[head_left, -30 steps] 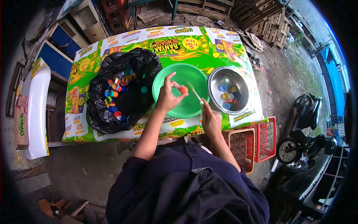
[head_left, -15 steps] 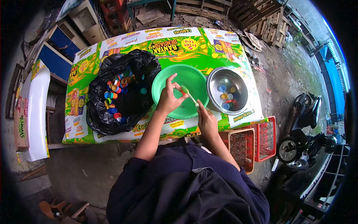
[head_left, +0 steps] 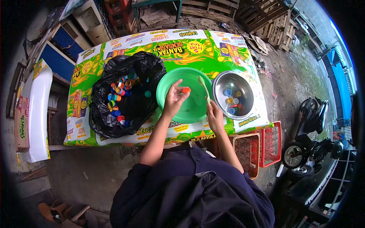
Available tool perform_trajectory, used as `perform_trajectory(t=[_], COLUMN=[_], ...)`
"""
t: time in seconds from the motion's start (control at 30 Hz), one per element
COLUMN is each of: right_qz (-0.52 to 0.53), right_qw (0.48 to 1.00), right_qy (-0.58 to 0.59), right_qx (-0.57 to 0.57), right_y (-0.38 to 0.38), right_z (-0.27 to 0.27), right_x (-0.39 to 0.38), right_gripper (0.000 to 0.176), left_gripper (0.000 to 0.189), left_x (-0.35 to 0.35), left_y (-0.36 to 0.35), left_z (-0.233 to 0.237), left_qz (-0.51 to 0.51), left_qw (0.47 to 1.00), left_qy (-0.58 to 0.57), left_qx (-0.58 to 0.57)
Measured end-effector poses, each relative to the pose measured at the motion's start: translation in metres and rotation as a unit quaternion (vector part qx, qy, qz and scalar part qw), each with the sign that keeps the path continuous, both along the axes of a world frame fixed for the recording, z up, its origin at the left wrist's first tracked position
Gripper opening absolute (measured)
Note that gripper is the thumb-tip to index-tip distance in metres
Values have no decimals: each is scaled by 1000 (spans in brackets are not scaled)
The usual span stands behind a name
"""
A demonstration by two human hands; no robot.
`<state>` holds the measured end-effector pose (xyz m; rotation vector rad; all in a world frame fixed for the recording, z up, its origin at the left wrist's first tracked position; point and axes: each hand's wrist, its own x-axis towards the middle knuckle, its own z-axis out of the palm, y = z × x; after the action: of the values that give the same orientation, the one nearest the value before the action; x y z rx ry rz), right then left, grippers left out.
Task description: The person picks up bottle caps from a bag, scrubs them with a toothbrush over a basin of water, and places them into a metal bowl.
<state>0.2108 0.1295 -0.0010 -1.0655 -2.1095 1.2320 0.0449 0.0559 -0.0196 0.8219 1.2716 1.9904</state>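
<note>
Over the green basin [head_left: 164, 81], my left hand [head_left: 174, 99] pinches an orange-red bottle cap [head_left: 186, 90] between thumb and fingers. My right hand [head_left: 215, 116] grips the handle of a pale green toothbrush [head_left: 205, 86], its head pointing up and away from me at the basin's right side. Cap and brush are apart. To the left lies an open black plastic bag [head_left: 104, 81] with several coloured bottle caps [head_left: 120, 91] in it. A steel bowl [head_left: 249, 91] on the right holds several more caps [head_left: 230, 100].
Everything stands on a table with a green printed cover [head_left: 213, 53]. Below its right edge are a brown crate [head_left: 245, 152] and a red crate [head_left: 272, 146]. A motorcycle [head_left: 310, 140] stands farther right, and wooden pallets [head_left: 266, 22] lean behind.
The toothbrush has moved right, away from the cap, and now points more upright. My left hand still holds the cap, now turned with its orange-red side showing.
</note>
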Motion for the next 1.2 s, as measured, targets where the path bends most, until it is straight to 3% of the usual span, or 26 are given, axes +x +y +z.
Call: perform_trajectory(t=[0.03,0.1,0.23,0.37,0.47,0.53,0.67,0.8,0.9,1.03,1.1,1.2], right_qz=[7,41,65,68,84,70,74,5,71,-6,57,5], right_qw=[1000,996,976,976,977,981,980,986,982,988,982,991], right_qy=[1,-15,-27,-85,-102,-118,-32,-53,-36,-49,-56,-59], right_qx=[-27,78,207,191,167,138,181,161,174,145,171,121], right_y=[-3,-15,-27,-25,-17,-18,-26,-18,-24,-14,-26,-7], right_z=[13,29,20,20,27,45,19,34,19,26,18,12], right_x=[-4,-4,-1,5,9,11,7,6,12,11,13,13], right_gripper=[30,30,35,35,35,35,35,35,35,36,36,34], left_gripper=[50,38,33,32,31,29,28,25,26,29,31,31], left_x=[1,-2,-1,1,-7,-7,5,9,10,9,9,12], left_y=[-1,-4,-5,-8,-9,-9,-5,-6,-6,-8,-5,-7], left_z=[-1,1,10,19,11,9,17,11,15,12,14,11], left_qz=[-33,-95,-131,-125,-157,-184,-210,-187,-180,-191,-180,-206], left_qw=[994,949,876,949,957,937,913,942,952,960,964,967], left_qy=[-103,-299,-461,-287,-240,-297,-346,-278,-246,-198,-191,-114], left_qx=[-1,-1,61,-35,-47,-16,47,-11,-19,-47,-33,-96])
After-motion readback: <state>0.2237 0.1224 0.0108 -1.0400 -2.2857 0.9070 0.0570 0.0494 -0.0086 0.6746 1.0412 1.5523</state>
